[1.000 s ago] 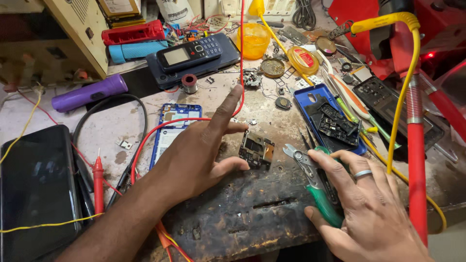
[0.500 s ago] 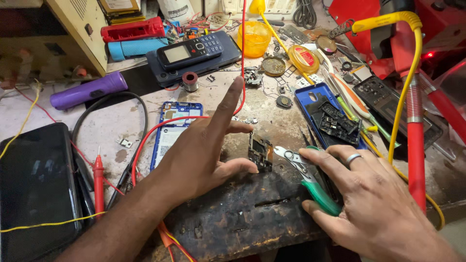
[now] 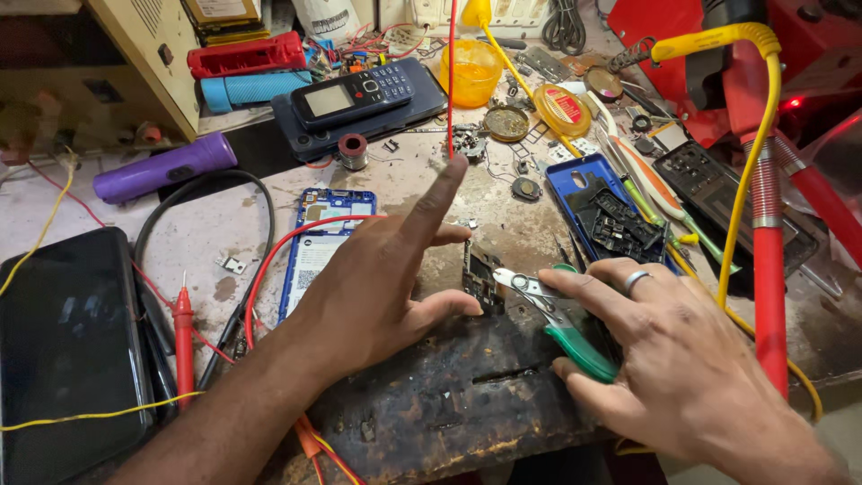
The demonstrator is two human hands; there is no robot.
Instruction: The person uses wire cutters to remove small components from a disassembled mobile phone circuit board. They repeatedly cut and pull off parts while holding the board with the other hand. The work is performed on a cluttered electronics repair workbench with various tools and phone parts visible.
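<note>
Scorched, stained workbench top (image 3: pixel 431 404); beige cabinet (image 3: pixel 135 54) at upper left; small red light (image 3: pixel 791 103), possibly an indicator lamp.

right hand (image 3: pixel 682 368) hides green pliers' (image 3: pixel 575 346) handles | circuit board (image 3: pixel 480 280) details too small | black phone (image 3: pixel 63 350) cut off left

small circuit board (image 3: pixel 480 278) — upright, plier-gripped
</note>
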